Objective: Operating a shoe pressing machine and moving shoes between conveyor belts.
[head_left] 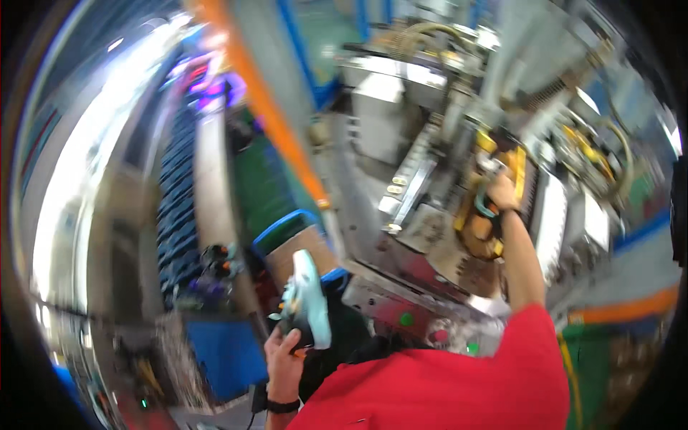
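Observation:
The picture is motion-blurred. My left hand (284,358), with a black band on the wrist, is closed around the dark grip of a pale blue and white hand-held device (309,301) that points upward, near my red-sleeved chest. My right hand (502,192) reaches far out on a bare arm and grips a yellow and orange fitting (491,226) on a grey metal machine (373,208). What exactly the fingers close on there is too blurred to tell.
An orange bar (276,122) runs diagonally along the machine's left side. A blue-rimmed bin with brown cardboard (297,244) stands below it. Green (406,319) and red (438,335) buttons sit on the machine's near panel. A blue panel (228,355) is at lower left.

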Demonstrator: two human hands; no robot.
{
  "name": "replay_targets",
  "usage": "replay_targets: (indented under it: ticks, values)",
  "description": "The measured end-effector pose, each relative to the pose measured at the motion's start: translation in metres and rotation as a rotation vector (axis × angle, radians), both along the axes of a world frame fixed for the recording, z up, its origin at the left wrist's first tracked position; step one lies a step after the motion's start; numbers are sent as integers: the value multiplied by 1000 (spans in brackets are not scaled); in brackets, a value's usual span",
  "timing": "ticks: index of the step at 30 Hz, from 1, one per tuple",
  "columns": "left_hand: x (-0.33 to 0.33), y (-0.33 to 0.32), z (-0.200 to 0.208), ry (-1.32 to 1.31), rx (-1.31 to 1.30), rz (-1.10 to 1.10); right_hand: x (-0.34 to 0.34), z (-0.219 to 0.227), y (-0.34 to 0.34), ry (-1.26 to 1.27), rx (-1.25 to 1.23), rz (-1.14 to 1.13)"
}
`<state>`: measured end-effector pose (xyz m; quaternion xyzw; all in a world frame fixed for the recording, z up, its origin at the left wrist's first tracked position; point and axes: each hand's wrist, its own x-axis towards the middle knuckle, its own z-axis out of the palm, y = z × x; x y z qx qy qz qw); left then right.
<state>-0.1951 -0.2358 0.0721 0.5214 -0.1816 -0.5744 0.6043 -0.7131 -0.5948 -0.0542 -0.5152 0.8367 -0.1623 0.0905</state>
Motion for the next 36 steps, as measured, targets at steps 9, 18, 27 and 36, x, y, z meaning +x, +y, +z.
replay_targets:
  ticks: [9,18,27,36]
  values:
    - [-44,87,-34,212,138,63,226,-1,259,-236,-405,843]
    - [-36,205,-55,286,204,406,244,-125,267,-225,-206,881]
    - [57,366,-150,430,200,1069,378,39,255,-472,-515,1099]
    - [202,564,-278,-42,392,1674,734,349,401,-448,-930,1948]
